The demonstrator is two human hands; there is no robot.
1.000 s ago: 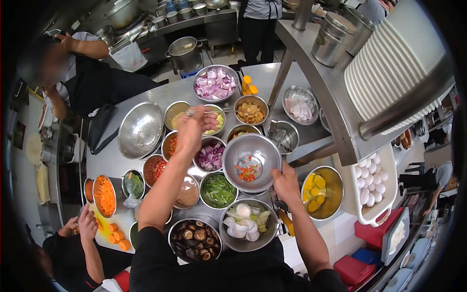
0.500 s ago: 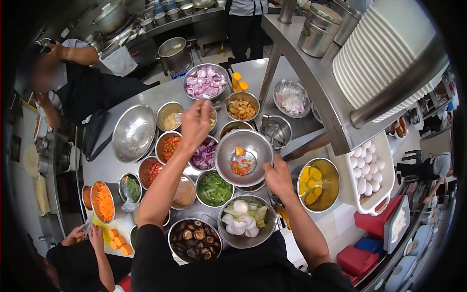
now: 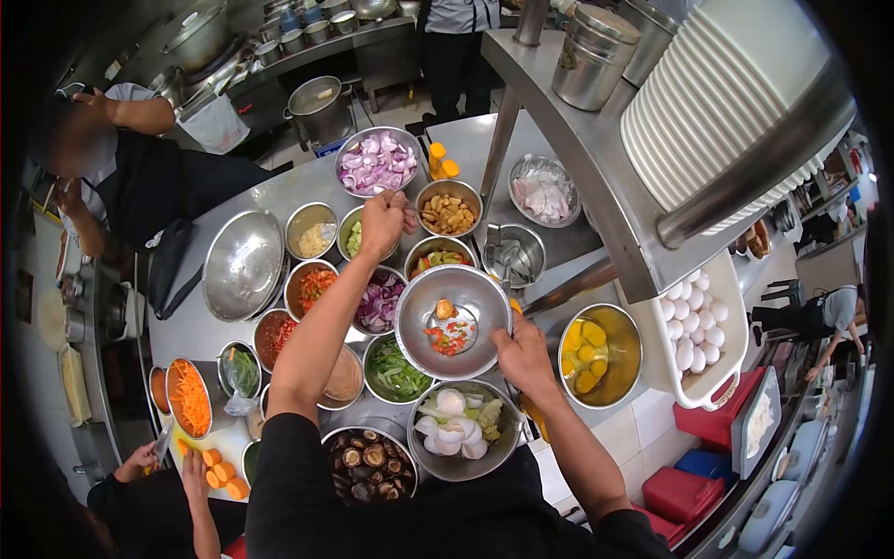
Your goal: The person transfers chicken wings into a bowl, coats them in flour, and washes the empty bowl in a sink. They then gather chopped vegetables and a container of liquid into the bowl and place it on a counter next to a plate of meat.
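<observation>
My right hand (image 3: 524, 356) grips the rim of a metal mixing bowl (image 3: 406, 321), holding it up above the other bowls. In it lie chopped red pieces (image 3: 449, 339) and one golden-brown lump (image 3: 445, 308). My left hand (image 3: 387, 224) is closed on what looks like a thin spoon handle, at the left rim of a bowl of golden-brown chunks (image 3: 448, 213); the spoon's head is hidden. Close by are a bowl of cut purple onion (image 3: 378, 162), a bowl of green pieces (image 3: 353, 234) and a bowl of mixed peppers (image 3: 440, 259).
Below stand bowls of shredded greens (image 3: 396, 368), mushrooms (image 3: 371, 456) and onion wedges (image 3: 458, 430). Egg yolks fill a bowl (image 3: 587, 354) at right, beside a crate of eggs (image 3: 694, 317). A steel shelf (image 3: 596, 149) overhangs. A co-worker's hands (image 3: 194, 473) work near carrots (image 3: 222, 470).
My left hand has moved right, to the bowl of golden-brown chunks. The mixing bowl stays in my right hand. The whole view has shifted slightly.
</observation>
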